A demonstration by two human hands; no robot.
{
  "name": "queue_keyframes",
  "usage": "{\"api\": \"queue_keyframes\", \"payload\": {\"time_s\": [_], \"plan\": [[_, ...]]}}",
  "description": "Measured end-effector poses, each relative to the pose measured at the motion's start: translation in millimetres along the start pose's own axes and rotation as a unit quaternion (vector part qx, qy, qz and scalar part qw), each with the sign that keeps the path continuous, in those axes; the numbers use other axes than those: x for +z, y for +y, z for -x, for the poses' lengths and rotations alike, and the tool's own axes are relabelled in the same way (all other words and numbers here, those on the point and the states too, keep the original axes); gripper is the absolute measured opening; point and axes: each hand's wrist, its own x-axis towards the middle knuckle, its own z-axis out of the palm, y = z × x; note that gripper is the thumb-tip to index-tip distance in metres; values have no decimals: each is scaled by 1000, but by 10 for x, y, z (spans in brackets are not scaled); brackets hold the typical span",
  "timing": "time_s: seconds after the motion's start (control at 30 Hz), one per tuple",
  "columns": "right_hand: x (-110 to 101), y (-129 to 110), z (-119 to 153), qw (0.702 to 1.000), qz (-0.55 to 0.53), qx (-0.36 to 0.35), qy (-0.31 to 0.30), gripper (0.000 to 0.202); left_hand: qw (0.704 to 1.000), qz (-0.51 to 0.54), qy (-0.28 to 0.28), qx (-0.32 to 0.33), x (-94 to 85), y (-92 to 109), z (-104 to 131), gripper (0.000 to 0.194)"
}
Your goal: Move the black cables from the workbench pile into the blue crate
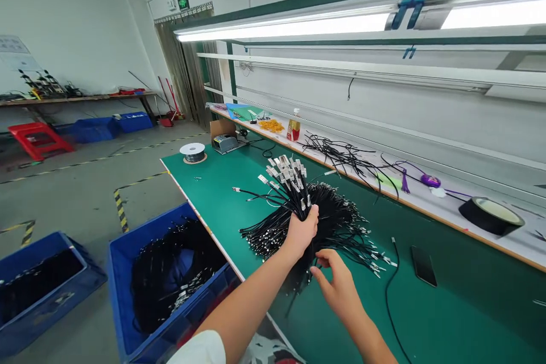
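My left hand [303, 232] is closed around a bundle of black cables [294, 193], held upright over the bench. White label-like tags [286, 168] cluster at the bundle's top, and a few cables stick out to the left. Just below it, my right hand [336, 280] is curved beside the bundle's lower end, thumb and index finger apart. Whether its fingertips touch a cable is unclear. Behind and under the bundle lies a large heap of black cables [336, 210] with metallic ends, fanned over the green bench top [230, 182].
Blue bins [117, 296] with black cables stand on the floor at left. On the bench are a cable spool [193, 152], a phone [424, 266] and a single black cable [388, 296]. The back shelf holds loose cables [341, 151], a bottle [294, 126] and a tape roll [490, 216].
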Motion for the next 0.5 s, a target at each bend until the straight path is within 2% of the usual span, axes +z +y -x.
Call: {"api": "queue_keyframes", "payload": {"time_s": [0.1,0.27,0.5], "plan": [[111,-117,-13,999,40,5,31,24,998,-47,36,38,38,-44,-2,56],[228,-224,-29,996,68,17,47,21,995,-73,46,58,57,25,37,39],[283,-90,85,993,110,31,20,20,991,-43,120,34,60,113,53,30]]}}
